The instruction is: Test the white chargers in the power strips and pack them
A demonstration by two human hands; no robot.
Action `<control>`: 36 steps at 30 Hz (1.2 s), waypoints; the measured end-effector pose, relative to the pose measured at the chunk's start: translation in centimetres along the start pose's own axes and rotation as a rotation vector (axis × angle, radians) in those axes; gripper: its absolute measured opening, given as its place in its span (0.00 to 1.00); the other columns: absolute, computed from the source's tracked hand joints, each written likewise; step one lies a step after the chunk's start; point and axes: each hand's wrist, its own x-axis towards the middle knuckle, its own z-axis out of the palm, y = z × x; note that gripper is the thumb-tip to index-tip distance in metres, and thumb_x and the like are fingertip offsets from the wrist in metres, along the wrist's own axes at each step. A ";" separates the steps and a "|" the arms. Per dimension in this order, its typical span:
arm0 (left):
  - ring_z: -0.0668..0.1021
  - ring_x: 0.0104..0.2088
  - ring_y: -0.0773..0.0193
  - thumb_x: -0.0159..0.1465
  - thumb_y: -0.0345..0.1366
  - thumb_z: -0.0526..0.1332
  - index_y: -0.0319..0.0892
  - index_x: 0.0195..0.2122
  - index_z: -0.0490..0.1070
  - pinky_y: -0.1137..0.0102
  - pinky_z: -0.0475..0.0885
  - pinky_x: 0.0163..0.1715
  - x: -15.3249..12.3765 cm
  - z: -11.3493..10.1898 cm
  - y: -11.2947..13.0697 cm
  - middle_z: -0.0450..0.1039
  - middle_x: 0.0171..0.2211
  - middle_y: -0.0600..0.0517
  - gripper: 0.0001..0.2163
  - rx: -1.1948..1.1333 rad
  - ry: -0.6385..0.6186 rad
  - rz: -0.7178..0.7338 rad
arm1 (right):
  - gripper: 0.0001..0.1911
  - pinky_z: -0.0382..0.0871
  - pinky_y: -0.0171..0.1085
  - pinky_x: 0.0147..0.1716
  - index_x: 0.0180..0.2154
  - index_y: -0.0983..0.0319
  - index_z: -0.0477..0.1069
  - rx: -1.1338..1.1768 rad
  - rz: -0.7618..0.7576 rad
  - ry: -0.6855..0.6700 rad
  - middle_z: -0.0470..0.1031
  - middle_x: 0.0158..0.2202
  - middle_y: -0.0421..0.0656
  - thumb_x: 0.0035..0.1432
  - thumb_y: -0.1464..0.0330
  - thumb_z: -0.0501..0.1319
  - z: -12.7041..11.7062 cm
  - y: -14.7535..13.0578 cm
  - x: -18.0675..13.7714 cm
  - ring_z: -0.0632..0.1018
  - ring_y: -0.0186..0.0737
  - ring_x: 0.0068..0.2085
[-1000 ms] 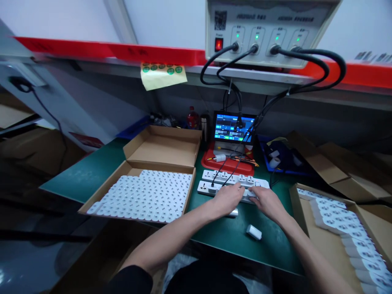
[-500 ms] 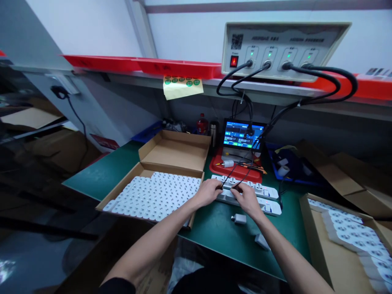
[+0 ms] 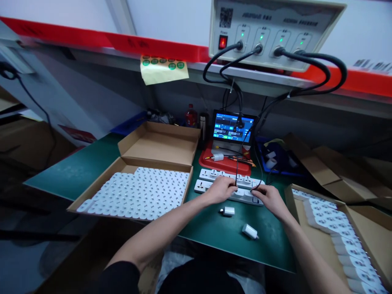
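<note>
My left hand (image 3: 219, 190) rests over the front white power strip (image 3: 202, 186), its fingers curled round the end of a black cable (image 3: 237, 171). To the right, my right hand (image 3: 270, 199) pinches the end of a second black cable (image 3: 256, 188) above the same strip. A rear white power strip (image 3: 211, 174) lies just behind. Two small white chargers lie loose on the green mat: one (image 3: 227, 210) right below my left hand, the other (image 3: 250, 231) nearer me.
An open cardboard box (image 3: 134, 195) packed with white chargers sits left. Another box (image 3: 333, 222) of chargers sits right. A small lit screen (image 3: 233, 128) stands on a red tray (image 3: 226, 163). A beige tester unit (image 3: 272, 30) with several cables sits on the shelf above.
My hands shifted along the power strips: right side a second ago, then left, now near the middle. Each now holds a cable end. The loose chargers lie closer to my hands.
</note>
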 end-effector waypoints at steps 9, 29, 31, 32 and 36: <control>0.84 0.44 0.53 0.72 0.33 0.64 0.43 0.39 0.83 0.66 0.73 0.46 2.4 2.0 1.1 0.86 0.41 0.46 0.07 0.205 -0.119 -0.054 | 0.15 0.69 0.42 0.37 0.37 0.57 0.82 -0.085 -0.043 0.023 0.85 0.36 0.44 0.66 0.57 0.61 1.0 -0.6 0.0 0.81 0.49 0.36; 0.84 0.49 0.49 0.75 0.34 0.62 0.40 0.43 0.80 0.63 0.75 0.49 2.1 3.0 1.5 0.84 0.46 0.41 0.07 0.415 -0.183 0.046 | 0.20 0.70 0.44 0.39 0.38 0.57 0.79 -0.373 -0.155 0.209 0.83 0.38 0.48 0.76 0.53 0.56 -0.2 -2.7 -2.1 0.82 0.51 0.40; 0.83 0.50 0.49 0.76 0.35 0.62 0.40 0.43 0.80 0.62 0.76 0.50 2.0 2.9 1.6 0.83 0.46 0.41 0.08 0.434 -0.186 0.060 | 0.22 0.70 0.44 0.39 0.38 0.57 0.79 -0.399 -0.174 0.256 0.84 0.38 0.49 0.77 0.53 0.55 -0.2 -3.7 -2.5 0.82 0.50 0.39; 0.83 0.50 0.49 0.76 0.36 0.62 0.40 0.43 0.80 0.62 0.76 0.50 1.8 2.6 1.5 0.83 0.46 0.42 0.08 0.440 -0.182 0.076 | 0.21 0.70 0.44 0.39 0.38 0.57 0.79 -0.420 -0.184 0.253 0.84 0.38 0.49 0.78 0.53 0.55 0.0 -4.2 -2.5 0.83 0.50 0.39; 0.81 0.55 0.48 0.74 0.41 0.67 0.41 0.52 0.78 0.60 0.75 0.57 0.1 -0.6 0.1 0.82 0.50 0.43 0.11 0.470 -0.086 0.124 | 0.16 0.71 0.43 0.39 0.45 0.57 0.80 -0.521 -0.244 0.084 0.85 0.42 0.49 0.78 0.60 0.54 3.3 -6.4 -1.9 0.85 0.51 0.41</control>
